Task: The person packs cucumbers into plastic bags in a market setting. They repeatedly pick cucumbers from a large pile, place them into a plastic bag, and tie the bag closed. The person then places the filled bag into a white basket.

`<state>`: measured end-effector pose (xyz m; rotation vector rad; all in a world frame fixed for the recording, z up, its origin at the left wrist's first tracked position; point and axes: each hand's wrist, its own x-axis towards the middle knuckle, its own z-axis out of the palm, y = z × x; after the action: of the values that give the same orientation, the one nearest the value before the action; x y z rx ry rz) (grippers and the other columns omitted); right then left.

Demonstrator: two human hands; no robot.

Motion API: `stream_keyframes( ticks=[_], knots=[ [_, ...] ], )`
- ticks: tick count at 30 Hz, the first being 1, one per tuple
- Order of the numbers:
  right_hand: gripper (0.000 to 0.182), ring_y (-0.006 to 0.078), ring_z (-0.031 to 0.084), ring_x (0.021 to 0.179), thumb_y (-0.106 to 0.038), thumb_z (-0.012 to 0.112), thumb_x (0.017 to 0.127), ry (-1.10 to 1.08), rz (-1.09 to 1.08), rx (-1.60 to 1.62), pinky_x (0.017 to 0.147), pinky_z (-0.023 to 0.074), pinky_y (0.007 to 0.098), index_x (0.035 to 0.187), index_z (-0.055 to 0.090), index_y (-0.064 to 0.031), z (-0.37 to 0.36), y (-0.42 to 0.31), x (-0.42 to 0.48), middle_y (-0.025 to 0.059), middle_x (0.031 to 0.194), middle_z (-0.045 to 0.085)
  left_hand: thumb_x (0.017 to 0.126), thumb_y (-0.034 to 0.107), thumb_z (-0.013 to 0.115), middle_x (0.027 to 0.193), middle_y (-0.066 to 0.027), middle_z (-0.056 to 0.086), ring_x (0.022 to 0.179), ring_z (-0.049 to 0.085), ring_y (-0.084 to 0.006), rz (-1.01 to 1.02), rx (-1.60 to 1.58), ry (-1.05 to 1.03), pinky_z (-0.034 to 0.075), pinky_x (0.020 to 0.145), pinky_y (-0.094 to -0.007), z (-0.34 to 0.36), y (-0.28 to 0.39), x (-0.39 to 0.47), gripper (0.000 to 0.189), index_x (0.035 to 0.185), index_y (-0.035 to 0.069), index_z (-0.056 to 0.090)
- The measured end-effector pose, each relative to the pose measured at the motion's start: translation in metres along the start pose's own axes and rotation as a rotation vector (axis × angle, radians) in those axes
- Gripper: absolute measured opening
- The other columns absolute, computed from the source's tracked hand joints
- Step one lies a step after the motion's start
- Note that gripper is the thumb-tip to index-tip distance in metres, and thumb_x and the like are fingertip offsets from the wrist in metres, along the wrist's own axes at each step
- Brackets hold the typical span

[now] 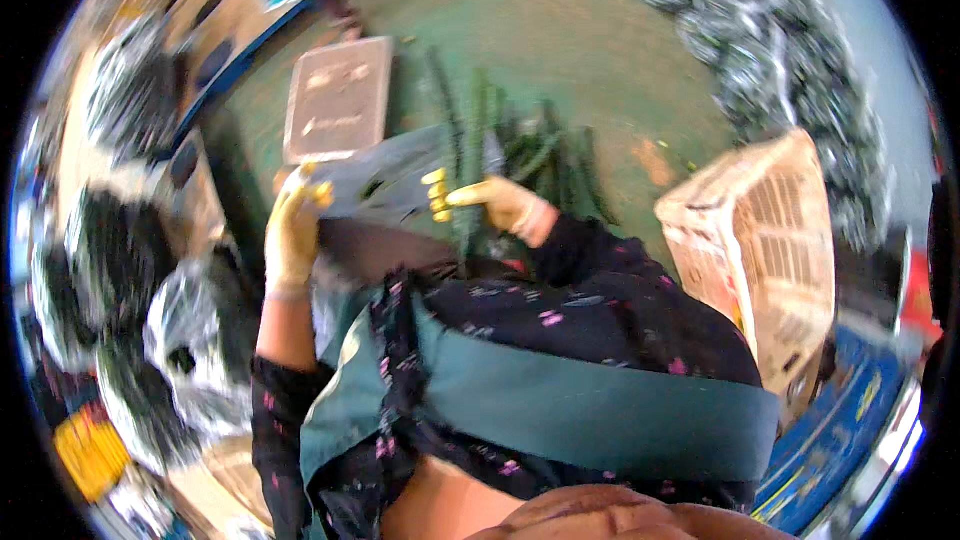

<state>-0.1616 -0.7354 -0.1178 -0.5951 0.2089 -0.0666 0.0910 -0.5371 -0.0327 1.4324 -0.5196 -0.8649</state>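
Observation:
My left hand (294, 232), in a pale glove with yellow fingertips, has its fingers curled at the near left edge of a clear plastic bag (397, 172). The bag is spread between my two hands, with a dark spot or hole in its middle. In the same kind of glove, my right hand (491, 202) is wrapped around long green cucumbers (472, 135), which point away from me over the bag's right side. Just beyond that hand, a loose heap of cucumbers (555, 157) lies on the green floor. Motion blur softens the fingers and bag edges.
A shallow plastic crate (337, 101) sits ahead to the left. To my right, a tall slatted crate (780, 240) leans on its side. Filled plastic bags (780, 52) line the right wall; more bags (120, 262) stand at left beside cardboard (199, 180).

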Motion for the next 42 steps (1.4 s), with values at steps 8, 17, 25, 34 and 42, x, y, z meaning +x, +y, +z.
stream_keyframes(
  ticks=[8, 17, 25, 34, 42],
  knots=[
    [0.062, 0.0282, 0.052, 0.126, -0.003, 0.072, 0.079, -0.089, -0.464, 0.033, 0.106, 0.0450, 0.0460, 0.135, 0.048, -0.0073, 0.061, -0.075, 0.045, 0.0141, 0.131, 0.057, 0.096, 0.021, 0.053, 0.096, -0.0164, 0.066, 0.066, 0.060, -0.0208, -0.283, -0.382, -0.166, 0.048, 0.065, -0.0345, -0.022, -0.013, -0.001, 0.060, 0.150, 0.017, 0.028],
    [0.051, 0.0221, 0.057, 0.118, -0.007, 0.073, 0.074, -0.058, -0.387, -1.025, 0.101, 0.0436, 0.0382, 0.124, 0.059, -0.0067, -0.030, 0.041, 0.155, 0.0077, 0.122, 0.062, 0.090, 0.019, 0.054, 0.089, -0.0068, 0.057, 0.076, 0.054, -0.0196, -0.264, -0.649, -0.109, 0.045, 0.078, -0.0373, -0.036, -0.018, -0.008, 0.034, 0.123, 0.012, 0.053],
    [0.057, 0.0267, 0.054, 0.124, -0.013, 0.072, 0.080, -0.004, -0.058, -1.404, 0.107, 0.0417, 0.0390, 0.133, 0.054, -0.0030, -0.085, -0.072, 0.113, 0.0136, 0.132, 0.058, 0.090, 0.025, 0.056, 0.085, -0.0042, 0.060, 0.065, 0.054, -0.0150, -0.262, -0.618, -0.165, 0.045, 0.082, -0.0338, -0.023, 0.004, -0.017, 0.066, 0.149, 0.010, 0.032],
    [0.033, 0.0188, 0.063, 0.109, -0.020, 0.064, 0.091, 0.986, 0.071, -0.934, 0.092, 0.0485, 0.0316, 0.120, 0.066, -0.0060, -0.318, -0.105, -0.151, 0.0070, 0.118, 0.068, 0.093, 0.031, 0.048, 0.089, -0.0033, 0.057, 0.068, 0.050, -0.0119, -0.301, -0.475, -0.078, 0.045, 0.081, -0.0311, -0.006, 0.004, -0.008, 0.066, 0.151, 0.006, 0.029],
    [0.090, 0.0319, 0.046, 0.134, -0.022, 0.079, 0.074, 1.255, 0.813, -1.253, 0.110, 0.0385, 0.0372, 0.149, 0.033, -0.0023, -0.303, 0.038, -0.147, 0.0189, 0.146, 0.046, 0.094, 0.029, 0.053, 0.095, -0.0099, 0.060, 0.079, 0.053, -0.0195, -0.317, -0.565, 0.134, 0.044, 0.086, -0.0386, 0.002, 0.007, -0.020, 0.056, 0.142, 0.004, 0.042]
  ],
)
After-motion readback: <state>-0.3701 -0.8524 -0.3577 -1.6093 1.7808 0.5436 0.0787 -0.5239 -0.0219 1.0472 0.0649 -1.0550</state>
